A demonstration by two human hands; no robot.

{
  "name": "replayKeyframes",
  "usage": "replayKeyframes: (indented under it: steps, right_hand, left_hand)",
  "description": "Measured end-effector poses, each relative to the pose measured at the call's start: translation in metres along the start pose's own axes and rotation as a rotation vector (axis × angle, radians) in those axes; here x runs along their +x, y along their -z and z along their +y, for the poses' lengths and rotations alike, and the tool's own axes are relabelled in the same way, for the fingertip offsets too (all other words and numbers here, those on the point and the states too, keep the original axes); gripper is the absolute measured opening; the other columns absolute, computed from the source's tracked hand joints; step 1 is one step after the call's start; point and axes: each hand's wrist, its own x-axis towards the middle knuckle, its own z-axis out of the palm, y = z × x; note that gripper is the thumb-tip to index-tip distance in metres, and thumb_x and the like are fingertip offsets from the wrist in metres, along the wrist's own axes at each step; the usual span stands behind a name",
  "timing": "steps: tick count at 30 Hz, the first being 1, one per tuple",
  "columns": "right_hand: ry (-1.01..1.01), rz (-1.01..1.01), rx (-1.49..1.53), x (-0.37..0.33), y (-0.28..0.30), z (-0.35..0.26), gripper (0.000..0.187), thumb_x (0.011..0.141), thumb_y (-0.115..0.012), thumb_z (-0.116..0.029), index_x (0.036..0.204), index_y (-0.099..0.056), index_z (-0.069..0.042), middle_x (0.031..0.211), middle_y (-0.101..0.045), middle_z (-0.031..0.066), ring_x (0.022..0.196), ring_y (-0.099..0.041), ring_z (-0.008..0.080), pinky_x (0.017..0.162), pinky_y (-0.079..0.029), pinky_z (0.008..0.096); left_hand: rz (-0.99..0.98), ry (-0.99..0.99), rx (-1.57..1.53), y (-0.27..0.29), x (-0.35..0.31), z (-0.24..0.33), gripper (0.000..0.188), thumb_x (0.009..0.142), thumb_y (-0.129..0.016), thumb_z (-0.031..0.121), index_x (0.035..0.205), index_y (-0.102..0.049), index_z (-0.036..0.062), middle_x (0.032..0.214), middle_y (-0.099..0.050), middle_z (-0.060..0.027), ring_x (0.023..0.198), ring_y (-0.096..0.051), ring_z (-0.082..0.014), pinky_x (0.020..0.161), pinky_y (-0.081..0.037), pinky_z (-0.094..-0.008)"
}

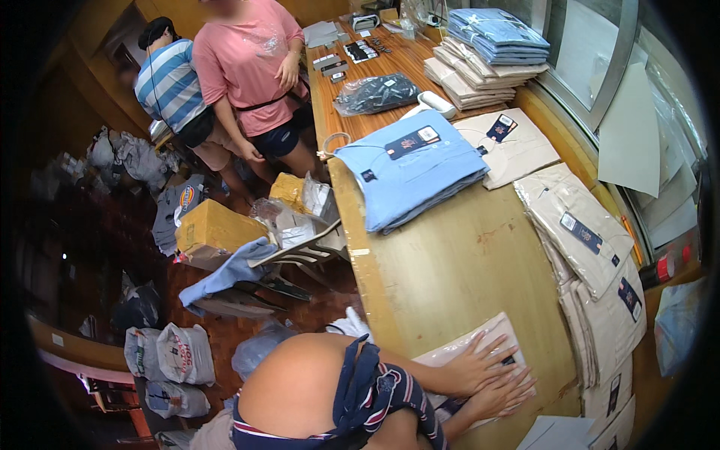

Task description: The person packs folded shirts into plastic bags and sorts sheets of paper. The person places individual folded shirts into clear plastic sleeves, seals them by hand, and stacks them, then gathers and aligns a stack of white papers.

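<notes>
Packet [454, 347] is lying on the counter [450, 274]; your left hand [475, 369] and right hand [496, 398] are resting flat, fingers spread, so even pressure's probably helping you avoid creases.

Navy garment [396, 388] with white and red stripes, ruffled dark edging [351, 386], and bare forearms [430, 378]

One folded garment [501, 325], pale pinkish-beige, looks bagged in clear glossy plastic. Lies flat on the bench [465, 274], right in front of the person. Small dark label [508, 361] peeks out between fingers. Left hand [478, 369] and right hand [499, 399] spread flat over it, hiding much of the middle; from where I stand, mostly edges and a corner show.
</notes>
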Motion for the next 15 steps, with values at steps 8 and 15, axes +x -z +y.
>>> replayKeyframes:
  steps: [8,15]
  right_hand:
    - [-0.009,-0.046,-0.063,0.003,0.017,-0.007,0.044,0.087,-0.026,-0.04,0.126,-0.029,-0.02,0.133,-0.021,0.0053,0.122,-0.019,0.0284,0.095,-0.02,0.0458]
    - [0.058,-0.144,-0.087,0.027,0.026,-0.004,0.045,0.086,-0.027,-0.04,0.125,-0.03,-0.019,0.133,-0.022,0.0061,0.121,-0.02,0.0289,0.095,-0.021,0.0452]
  left_hand:
    - [-0.012,0.108,-0.044,0.007,0.0,0.007,0.04,0.081,-0.036,0.027,0.121,-0.037,0.0218,0.134,-0.022,-0.0035,0.125,-0.017,-0.0256,0.094,-0.005,-0.0536]
    - [0.178,0.135,0.101,0.001,0.015,0.01,0.039,0.079,-0.041,0.032,0.118,-0.04,0.025,0.131,-0.027,-0.0015,0.121,-0.025,-0.0241,0.095,-0.007,-0.0519]
